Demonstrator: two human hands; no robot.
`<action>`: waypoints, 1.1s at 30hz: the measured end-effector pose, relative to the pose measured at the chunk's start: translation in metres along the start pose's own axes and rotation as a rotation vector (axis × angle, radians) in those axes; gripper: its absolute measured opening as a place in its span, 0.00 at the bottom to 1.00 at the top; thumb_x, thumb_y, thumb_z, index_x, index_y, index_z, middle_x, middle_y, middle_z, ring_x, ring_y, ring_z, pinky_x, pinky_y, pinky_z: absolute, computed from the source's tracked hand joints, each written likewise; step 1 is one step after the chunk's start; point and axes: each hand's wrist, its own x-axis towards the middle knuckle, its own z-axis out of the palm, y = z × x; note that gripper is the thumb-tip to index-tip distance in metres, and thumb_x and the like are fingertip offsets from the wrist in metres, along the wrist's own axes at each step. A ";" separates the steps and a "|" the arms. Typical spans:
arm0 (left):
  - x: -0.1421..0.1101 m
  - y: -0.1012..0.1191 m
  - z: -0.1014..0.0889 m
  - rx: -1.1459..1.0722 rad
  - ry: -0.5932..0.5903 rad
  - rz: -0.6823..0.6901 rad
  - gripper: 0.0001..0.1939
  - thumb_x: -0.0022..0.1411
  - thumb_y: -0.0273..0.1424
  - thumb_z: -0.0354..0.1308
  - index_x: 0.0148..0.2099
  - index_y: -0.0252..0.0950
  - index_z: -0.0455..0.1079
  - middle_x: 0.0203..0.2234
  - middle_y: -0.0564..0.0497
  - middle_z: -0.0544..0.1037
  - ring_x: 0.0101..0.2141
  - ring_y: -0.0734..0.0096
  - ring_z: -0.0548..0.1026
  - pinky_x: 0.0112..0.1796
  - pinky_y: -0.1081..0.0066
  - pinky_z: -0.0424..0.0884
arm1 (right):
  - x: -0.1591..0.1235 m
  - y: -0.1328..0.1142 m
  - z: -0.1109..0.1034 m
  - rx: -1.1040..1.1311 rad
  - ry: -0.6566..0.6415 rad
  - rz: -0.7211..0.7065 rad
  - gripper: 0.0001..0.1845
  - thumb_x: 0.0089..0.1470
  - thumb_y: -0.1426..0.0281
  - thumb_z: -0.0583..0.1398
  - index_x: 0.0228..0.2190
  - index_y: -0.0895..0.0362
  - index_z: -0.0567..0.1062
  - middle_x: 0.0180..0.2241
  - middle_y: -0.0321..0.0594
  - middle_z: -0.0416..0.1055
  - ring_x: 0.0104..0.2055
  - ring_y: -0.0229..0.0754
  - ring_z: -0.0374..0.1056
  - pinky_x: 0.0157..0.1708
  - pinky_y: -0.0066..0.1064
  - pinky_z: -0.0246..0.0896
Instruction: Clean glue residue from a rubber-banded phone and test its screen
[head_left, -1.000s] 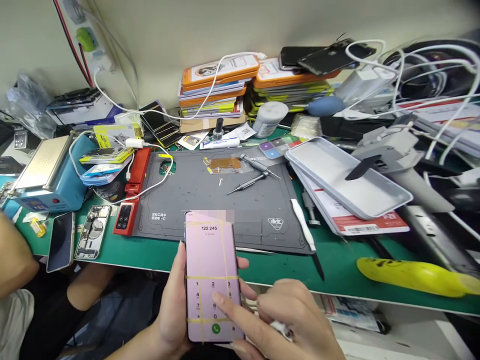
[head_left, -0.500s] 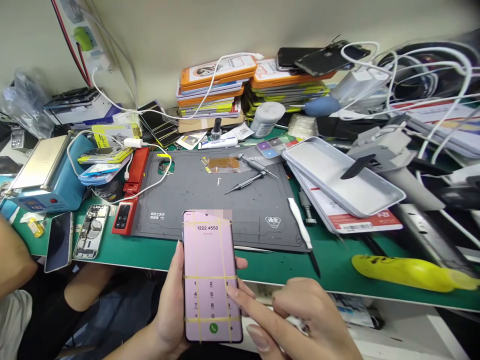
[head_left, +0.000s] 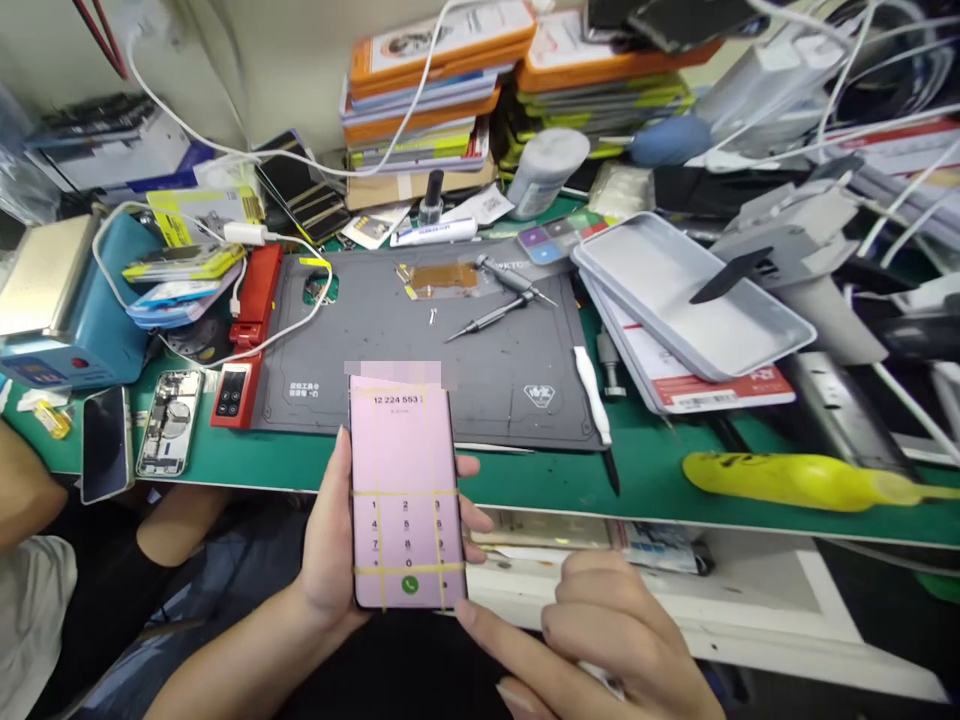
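Observation:
My left hand (head_left: 330,545) grips a smartphone (head_left: 405,490) upright below the bench edge. Its pinkish screen shows a dial pad, a row of digits at the top and yellow grid lines. My right hand (head_left: 600,640) hovers at the phone's lower right corner, index finger stretched toward the screen's bottom edge and the other fingers curled. Something small and white shows under those curled fingers; I cannot make it out.
A dark work mat (head_left: 427,350) lies on the green bench with screwdrivers (head_left: 487,318) and a white spudger (head_left: 592,395). A grey tray (head_left: 690,310), a yellow tool (head_left: 795,480), stacked phone boxes (head_left: 427,80), a blue heating station (head_left: 67,300) and opened phones (head_left: 169,420) surround it. Another person's arm (head_left: 22,490) is at left.
More digits have appeared on the phone's screen. My right index finger slid from the keypad down to the phone's bottom right corner. The view tilted downward.

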 end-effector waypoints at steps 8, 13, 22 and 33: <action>-0.001 -0.001 0.002 -0.001 0.047 -0.003 0.50 0.67 0.64 0.32 0.57 0.27 0.76 0.39 0.38 0.85 0.37 0.61 0.85 0.41 0.67 0.82 | 0.002 0.004 -0.001 -0.016 -0.045 -0.028 0.13 0.64 0.75 0.58 0.43 0.63 0.83 0.33 0.38 0.58 0.34 0.39 0.60 0.32 0.36 0.61; -0.002 0.001 0.004 0.005 0.044 -0.006 0.51 0.66 0.64 0.30 0.56 0.28 0.77 0.38 0.39 0.85 0.36 0.62 0.85 0.39 0.69 0.82 | 0.007 0.007 0.001 0.011 -0.041 -0.041 0.13 0.65 0.76 0.57 0.44 0.65 0.81 0.35 0.38 0.57 0.36 0.38 0.59 0.33 0.36 0.57; -0.002 -0.001 0.004 0.025 0.071 -0.002 0.51 0.67 0.64 0.31 0.56 0.27 0.77 0.37 0.39 0.85 0.35 0.62 0.85 0.41 0.69 0.83 | 0.004 0.007 0.003 0.018 -0.029 -0.054 0.13 0.66 0.77 0.57 0.43 0.66 0.82 0.36 0.38 0.57 0.36 0.38 0.59 0.33 0.37 0.57; -0.002 -0.003 -0.002 -0.023 0.033 -0.002 0.49 0.66 0.65 0.37 0.56 0.27 0.78 0.38 0.40 0.86 0.36 0.62 0.86 0.41 0.70 0.83 | 0.001 0.008 0.003 -0.031 -0.054 -0.025 0.13 0.69 0.74 0.58 0.46 0.61 0.82 0.29 0.37 0.62 0.31 0.38 0.62 0.30 0.36 0.61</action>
